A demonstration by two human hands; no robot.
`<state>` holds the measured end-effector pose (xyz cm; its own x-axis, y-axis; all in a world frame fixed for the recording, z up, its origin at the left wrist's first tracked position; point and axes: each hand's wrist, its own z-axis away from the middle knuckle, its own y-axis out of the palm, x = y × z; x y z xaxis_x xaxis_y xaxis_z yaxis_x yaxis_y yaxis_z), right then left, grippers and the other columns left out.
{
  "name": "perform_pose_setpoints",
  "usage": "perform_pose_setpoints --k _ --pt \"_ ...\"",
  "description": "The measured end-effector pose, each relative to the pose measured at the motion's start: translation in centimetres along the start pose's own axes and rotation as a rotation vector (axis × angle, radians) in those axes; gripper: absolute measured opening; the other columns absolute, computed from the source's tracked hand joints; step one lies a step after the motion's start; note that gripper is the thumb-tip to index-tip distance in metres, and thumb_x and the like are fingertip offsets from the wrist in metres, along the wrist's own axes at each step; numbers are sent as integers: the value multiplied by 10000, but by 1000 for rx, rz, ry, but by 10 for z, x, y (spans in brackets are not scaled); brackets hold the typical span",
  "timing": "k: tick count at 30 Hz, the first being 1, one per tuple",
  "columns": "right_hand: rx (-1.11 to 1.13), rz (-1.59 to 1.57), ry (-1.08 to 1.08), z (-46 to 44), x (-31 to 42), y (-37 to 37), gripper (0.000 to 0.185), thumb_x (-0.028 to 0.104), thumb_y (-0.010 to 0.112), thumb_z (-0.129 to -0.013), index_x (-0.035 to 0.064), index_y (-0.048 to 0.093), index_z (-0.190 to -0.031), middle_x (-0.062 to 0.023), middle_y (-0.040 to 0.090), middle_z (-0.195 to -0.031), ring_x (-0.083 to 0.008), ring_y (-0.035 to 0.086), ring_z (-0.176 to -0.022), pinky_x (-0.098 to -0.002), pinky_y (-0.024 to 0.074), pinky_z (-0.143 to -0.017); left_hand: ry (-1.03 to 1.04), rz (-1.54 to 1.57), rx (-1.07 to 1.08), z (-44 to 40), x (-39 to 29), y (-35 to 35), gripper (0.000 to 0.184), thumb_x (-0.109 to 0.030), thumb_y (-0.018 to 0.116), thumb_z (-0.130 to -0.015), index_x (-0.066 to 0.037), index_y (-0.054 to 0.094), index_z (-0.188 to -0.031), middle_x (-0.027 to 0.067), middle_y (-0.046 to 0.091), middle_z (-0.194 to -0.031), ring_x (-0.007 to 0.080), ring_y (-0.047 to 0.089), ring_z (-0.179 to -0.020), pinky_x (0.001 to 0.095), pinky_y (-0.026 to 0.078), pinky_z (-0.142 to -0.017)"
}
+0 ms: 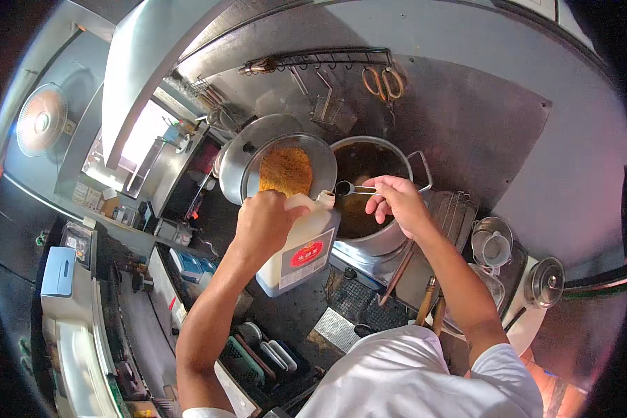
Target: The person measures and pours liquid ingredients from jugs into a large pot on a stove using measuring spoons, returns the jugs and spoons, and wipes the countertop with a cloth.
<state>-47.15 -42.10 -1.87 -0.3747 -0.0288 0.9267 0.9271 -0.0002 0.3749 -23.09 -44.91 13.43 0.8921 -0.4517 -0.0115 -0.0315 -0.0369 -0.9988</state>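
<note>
My left hand (266, 221) is wrapped round the handle of a large white plastic jug (296, 251) with a red label. The jug's open mouth points up beside a measuring spoon (344, 188), whose bowl looks dark. Between its fingers my right hand (396, 202) pinches the spoon's metal handle. The spoon is over the left rim of a big metal pot (404, 155) of dark brown liquid. Behind the jug, a round metal tray (322, 157) bears a heap of orange-brown powder (285, 169).
Scissors (383, 83) and utensils hang from a wall rack (327, 58) behind the pot. Strainers (492, 240) and a lidded metal pot (545, 282) stand at the right. Wooden handles (427, 299) stick up near my right forearm. A fan (42, 122) is at the far left.
</note>
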Motion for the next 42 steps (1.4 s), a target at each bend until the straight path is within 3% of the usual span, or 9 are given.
perform_pose_setpoints --k 2,5,8,11,14,17,20,23,42 --pt "-11 55 7 3 3 -3 324 195 436 -1043 -32 581 -1223 -97 664 -768 -88 546 -514 -210 455 -511 5 -12 -7 -1 0 1 423 -407 729 -858 12 721 -808 244 666 -728 422 670 -713 494 519 -657" --pt "-105 408 -154 10 5 -4 259 102 473 -1004 -10 629 -1178 -102 673 -755 -160 605 -544 -294 495 -539 1 -19 -11 -1 1 2 423 -410 731 -856 11 724 -814 244 667 -727 422 673 -712 492 522 -652" --pt "-222 764 -492 15 2 -8 256 41 530 -948 5 650 -1171 -129 679 -778 -254 655 -636 -355 526 -619 -12 -9 -6 -1 0 2 425 -413 732 -856 10 728 -819 247 667 -724 420 674 -706 493 523 -644" --pt "-230 893 -670 11 -4 -16 295 51 521 -943 19 651 -1207 -113 669 -858 -172 608 -644 -314 485 -589 -2 -10 -6 0 -2 -1 425 -414 732 -856 10 732 -827 248 667 -723 417 675 -700 493 523 -642" --pt "-324 919 -842 7 -3 -13 294 70 513 -960 44 650 -1219 -119 659 -818 -185 589 -583 -318 480 -572 -6 -28 2 0 -3 -1 425 -416 731 -857 9 734 -833 247 669 -726 415 676 -701 488 524 -649" --pt "-262 669 -413 15 8 1 275 110 487 -998 28 639 -1213 -96 662 -770 -141 543 -513 -288 458 -525 -17 -22 2 0 -2 0 437 -428 729 -855 9 733 -830 247 671 -734 415 676 -706 483 526 -656" --pt "-122 318 -135 1 -5 3 271 139 443 -1021 1 630 -1160 -71 680 -727 -120 553 -490 -284 456 -497 -15 -7 3 -1 -4 -1 450 -439 729 -852 10 727 -822 247 672 -740 416 677 -710 482 525 -656" --pt "-76 189 -109 -3 -8 8 286 156 415 -1033 -3 614 -1164 -44 674 -728 -48 508 -486 -222 413 -464 -2 -17 -4 0 -3 -1 459 -442 730 -850 15 721 -816 251 669 -736 421 675 -710 487 523 -650" --pt "-51 11 -52 -5 -6 7 321 205 421 -1050 -36 601 -1163 -98 680 -761 -78 533 -506 -216 439 -483 10 -54 -6 -2 -5 -1 475 -458 724 -850 13 722 -784 250 659 -705 434 668 -700 497 527 -642"
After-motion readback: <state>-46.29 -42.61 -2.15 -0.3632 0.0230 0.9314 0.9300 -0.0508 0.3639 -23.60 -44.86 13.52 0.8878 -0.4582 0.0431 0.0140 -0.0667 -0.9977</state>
